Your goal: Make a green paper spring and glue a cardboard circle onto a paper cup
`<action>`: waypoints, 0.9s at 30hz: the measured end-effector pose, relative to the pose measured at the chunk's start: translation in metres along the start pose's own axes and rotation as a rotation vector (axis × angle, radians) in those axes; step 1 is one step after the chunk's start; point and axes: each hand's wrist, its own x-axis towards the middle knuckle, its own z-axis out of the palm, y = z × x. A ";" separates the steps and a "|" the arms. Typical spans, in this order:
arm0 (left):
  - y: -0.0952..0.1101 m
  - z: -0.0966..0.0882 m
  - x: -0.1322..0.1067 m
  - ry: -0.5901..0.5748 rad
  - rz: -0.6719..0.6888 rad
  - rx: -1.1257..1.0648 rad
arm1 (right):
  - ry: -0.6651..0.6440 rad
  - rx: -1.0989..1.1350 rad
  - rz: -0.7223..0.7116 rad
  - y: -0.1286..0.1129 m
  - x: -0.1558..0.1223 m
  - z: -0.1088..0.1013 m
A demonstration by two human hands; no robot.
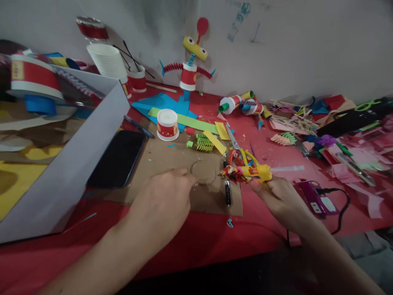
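My right hand (278,194) is wrapped round a yellow glue gun (260,173), its nozzle end pointing left and messy with coloured scraps. A clear glue stick (287,168) sticks out behind it. Over the brown cardboard (172,196), my left hand (166,192) has its fingers curled together; what they hold, if anything, is hidden. Beside those fingertips lies a faint, clear ring shape (203,172). Scissors (232,137) with yellow and red handles lie beyond the glue gun, and a black pen (227,192) lies below its nozzle. A folded green-and-yellow paper spring (204,143) rests near a red-and-white paper cup (168,125).
A phone (118,157) lies beside a white box wall (70,159) on the left. A paper-cup figure (188,76) stands at the back wall. Stacked cups (106,59) are at back left. Paper scraps (340,151) and a purple power socket (319,198) are on the right.
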 end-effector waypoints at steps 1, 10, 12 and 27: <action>0.004 0.000 0.002 -0.012 0.019 0.055 | -0.002 0.011 0.012 0.001 0.000 0.001; 0.012 0.025 0.032 0.049 0.110 0.217 | -0.071 0.003 0.031 0.003 0.008 0.012; 0.008 0.031 0.034 0.090 0.170 0.219 | -0.066 -0.014 0.014 0.003 0.007 0.013; -0.052 -0.012 0.068 0.696 -0.086 -0.206 | 0.140 -0.340 0.361 0.060 0.015 -0.014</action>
